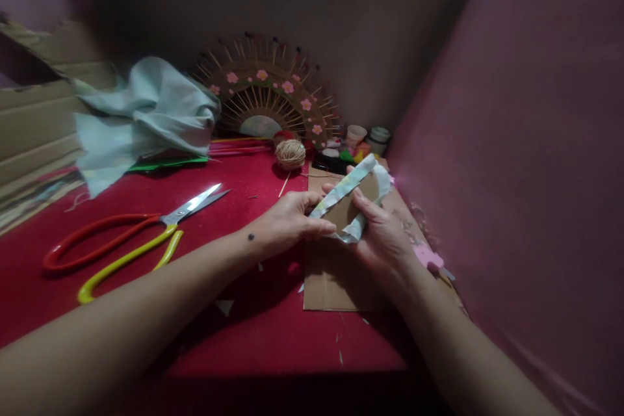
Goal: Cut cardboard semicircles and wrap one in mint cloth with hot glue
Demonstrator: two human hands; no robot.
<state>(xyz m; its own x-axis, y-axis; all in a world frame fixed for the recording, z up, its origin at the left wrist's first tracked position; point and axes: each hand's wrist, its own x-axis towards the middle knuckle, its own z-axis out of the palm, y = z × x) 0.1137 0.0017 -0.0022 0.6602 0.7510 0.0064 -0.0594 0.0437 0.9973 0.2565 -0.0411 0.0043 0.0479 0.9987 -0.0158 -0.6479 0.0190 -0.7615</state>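
Observation:
Between both hands is a small piece of cardboard [345, 209] whose edges are wrapped in pale blue-green fabric [345, 186]; its bare brown side faces up. My left hand [299, 216] pinches its left corner, thumb on the near edge and fingers partly hidden behind. My right hand [383, 227] grips the right side, with the thumb laid on the folded fabric and the other fingers out of sight underneath. Below the hands lies a flat cardboard sheet [326, 283]. To the left, scissors [168, 222] with one red and one yellow handle rest with blades slightly apart.
Crumpled pale fabric [160, 104] is heaped at the back left beside a cardboard box [34, 117]. A stick fan decorated with pink flowers [273, 91] leans on the wall behind a twine ball [290, 154]. Small cups [355, 135] stand back right; a pink tool [429, 257] lies right.

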